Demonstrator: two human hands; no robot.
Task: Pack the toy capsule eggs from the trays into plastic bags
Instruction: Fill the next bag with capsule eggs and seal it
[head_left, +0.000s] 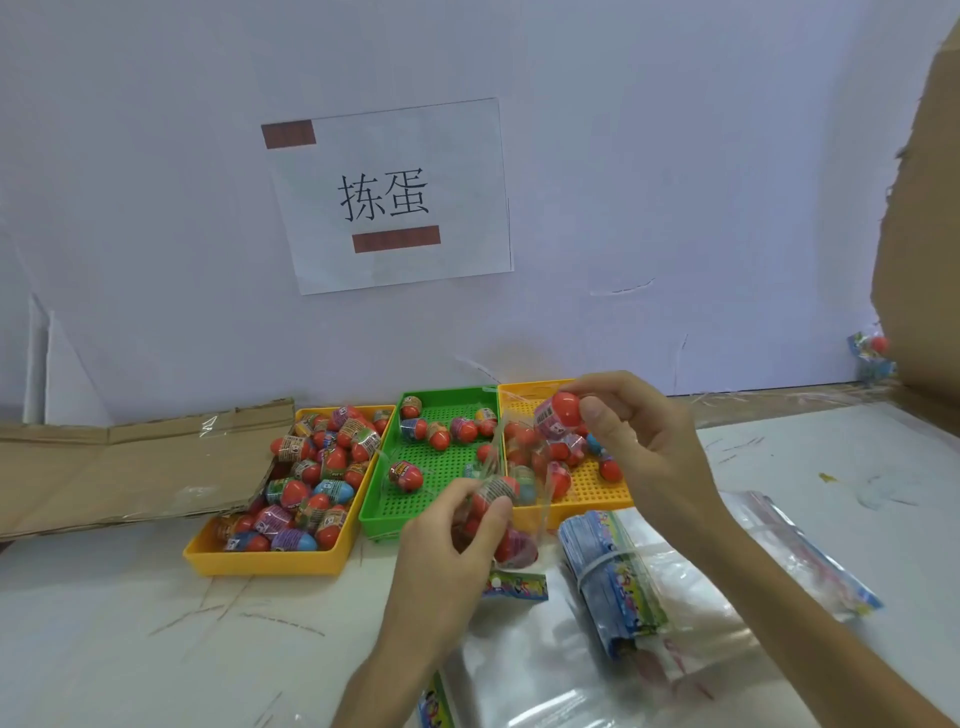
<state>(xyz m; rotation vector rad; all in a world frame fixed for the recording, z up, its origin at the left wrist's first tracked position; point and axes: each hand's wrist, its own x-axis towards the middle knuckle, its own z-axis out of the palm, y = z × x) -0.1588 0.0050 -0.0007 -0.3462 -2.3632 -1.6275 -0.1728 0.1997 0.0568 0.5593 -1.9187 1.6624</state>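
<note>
Nearest us, loose plastic bags (561, 670) lie flat on the bench (130, 623), ready to grab. Far left, a yellow tray (270, 564) is heaped with capsule eggs (306, 470); the green tray (415, 499) beside it holds only a few. Our left hand (441, 556) grips a clear bag (519, 545), several eggs already inside, its mouth seemingly kept upward for loading. Our right hand (644, 447) pinches a red-topped egg (558, 413) above that bag, over the right yellow tray (592, 493). We reckon it drops in next.
</note>
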